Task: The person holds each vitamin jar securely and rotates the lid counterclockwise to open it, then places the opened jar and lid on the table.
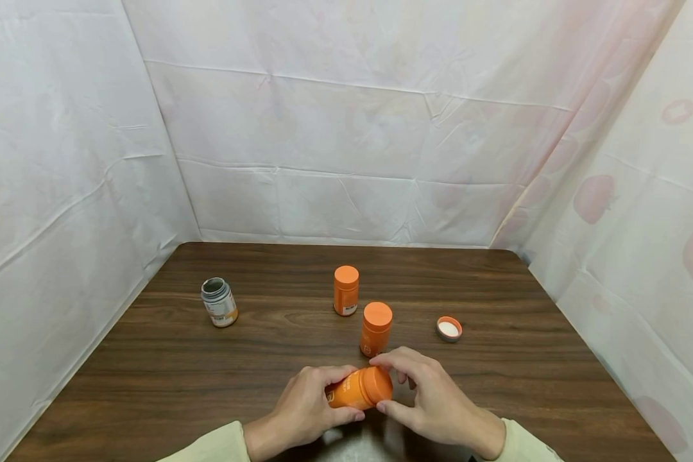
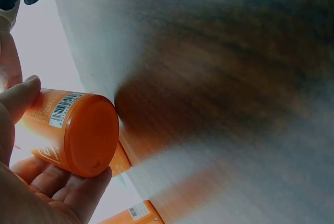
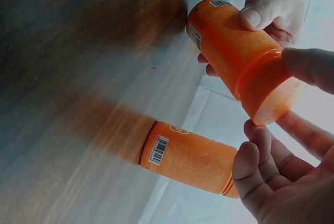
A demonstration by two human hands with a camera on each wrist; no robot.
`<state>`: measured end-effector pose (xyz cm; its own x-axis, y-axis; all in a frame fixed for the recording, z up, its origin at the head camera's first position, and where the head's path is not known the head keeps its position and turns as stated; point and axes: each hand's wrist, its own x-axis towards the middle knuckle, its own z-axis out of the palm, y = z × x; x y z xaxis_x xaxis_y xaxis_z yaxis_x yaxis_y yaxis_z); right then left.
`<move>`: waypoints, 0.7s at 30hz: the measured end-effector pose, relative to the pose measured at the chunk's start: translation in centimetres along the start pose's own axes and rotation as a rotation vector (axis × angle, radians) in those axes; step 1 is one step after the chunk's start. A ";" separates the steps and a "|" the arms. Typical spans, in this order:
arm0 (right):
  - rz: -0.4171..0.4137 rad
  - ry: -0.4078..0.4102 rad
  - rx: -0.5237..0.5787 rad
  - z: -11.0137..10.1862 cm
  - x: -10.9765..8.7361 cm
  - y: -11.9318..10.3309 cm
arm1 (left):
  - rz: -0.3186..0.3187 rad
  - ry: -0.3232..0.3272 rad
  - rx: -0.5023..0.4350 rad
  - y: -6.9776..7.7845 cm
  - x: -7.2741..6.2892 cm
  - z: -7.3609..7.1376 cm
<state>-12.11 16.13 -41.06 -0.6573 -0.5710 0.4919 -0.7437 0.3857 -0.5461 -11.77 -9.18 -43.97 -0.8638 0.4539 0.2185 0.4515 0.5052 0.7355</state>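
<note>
Two pale sleeves (image 1: 213, 446) reached in over a dark wood table (image 1: 525, 359). Between the hands, an orange bottle (image 1: 348, 391) lay tilted well over, its cap (image 1: 380, 384) toward the right; whether its base met the wood could not be told. The left wrist view showed what the head view hid: that smooth base and a barcode (image 2: 65, 110) beside it. The right wrist view caught another barcode (image 3: 158, 150) low on a standing bottle. The left hand (image 1: 307, 405) grasped the body, thumb along the near side, index finger along the far. The right hand (image 1: 434, 401) pinched the cap between thumb and index finger, its other fingers bent. Just beyond stood a second bottle (image 1: 375, 329), capped. Farther right lay a loose lid (image 1: 449, 329), white inside up; well to the left stood a jar (image 1: 221, 305), its mouth uncovered. A third bottle (image 1: 346, 290), also capped, stood farthest back, before hanging pale cloth (image 1: 335, 115).
</note>
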 end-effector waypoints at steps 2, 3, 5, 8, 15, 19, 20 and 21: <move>-0.025 -0.003 0.000 -0.1 0.1 0.0 | 0.000 -0.001 0.003 0.0 0.0 0.0; -0.038 -0.004 -0.001 -0.1 0.1 0.0 | -0.001 -0.001 0.004 0.0 0.0 0.0; -0.066 -0.007 0.003 -0.1 0.2 0.0 | -0.004 -0.001 0.006 0.0 0.0 0.0; -0.097 -0.010 0.008 -0.2 0.3 0.0 | -0.006 -0.002 0.009 0.1 0.0 -0.1; -0.111 -0.013 0.018 -0.2 0.4 -0.1 | -0.025 0.000 0.025 0.1 0.0 -0.1; -0.108 -0.018 0.025 -0.1 0.4 -0.2 | -0.027 0.003 0.027 0.1 -0.1 -0.1; -0.105 -0.018 0.025 -0.1 0.4 -0.2 | -0.024 0.004 0.027 0.0 -0.1 0.0; -0.100 -0.017 0.025 -0.1 0.4 -0.2 | -0.021 0.005 0.026 0.0 -0.1 0.0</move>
<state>-12.22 15.91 -40.70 -0.5779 -0.6179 0.5331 -0.8018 0.3085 -0.5117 -11.66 -9.24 -43.94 -0.8743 0.4392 0.2067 0.4389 0.5334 0.7231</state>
